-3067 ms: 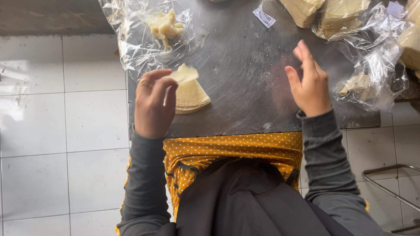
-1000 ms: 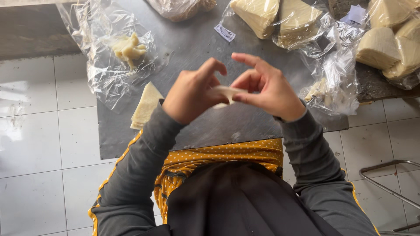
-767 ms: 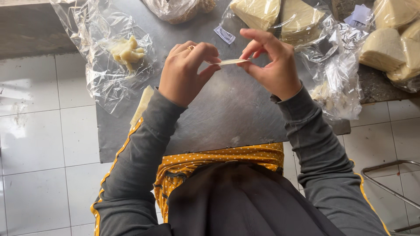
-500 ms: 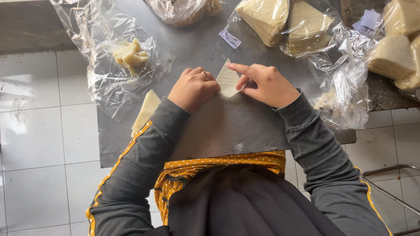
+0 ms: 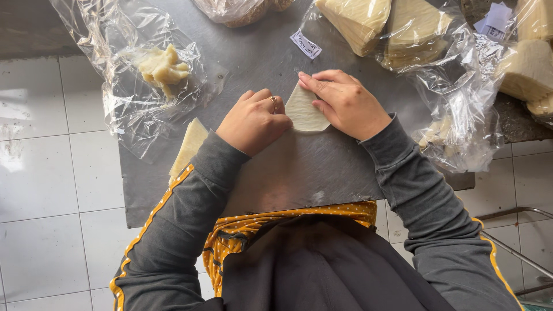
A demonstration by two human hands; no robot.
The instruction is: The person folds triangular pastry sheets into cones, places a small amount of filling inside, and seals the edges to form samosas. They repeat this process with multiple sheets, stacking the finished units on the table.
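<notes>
A thin pale pastry sheet (image 5: 303, 109), folded to a rough triangle, lies flat on the grey metal table (image 5: 299, 167). My left hand (image 5: 253, 121) presses its left edge with curled fingers; a ring shows on one finger. My right hand (image 5: 345, 103) lies over its right side, fingertips on the top corner. Both hands hold the sheet down against the table.
A stack of folded pastry triangles (image 5: 189, 147) sits left of my left forearm. A clear bag with lumps of pale filling (image 5: 163, 68) lies at the back left. Bags of stacked pastry sheets (image 5: 397, 26) crowd the back right. A small paper label (image 5: 305, 44) lies beyond the hands.
My hands held the sheet up in the air and folded it. They have since lowered it onto the table and now press it flat.
</notes>
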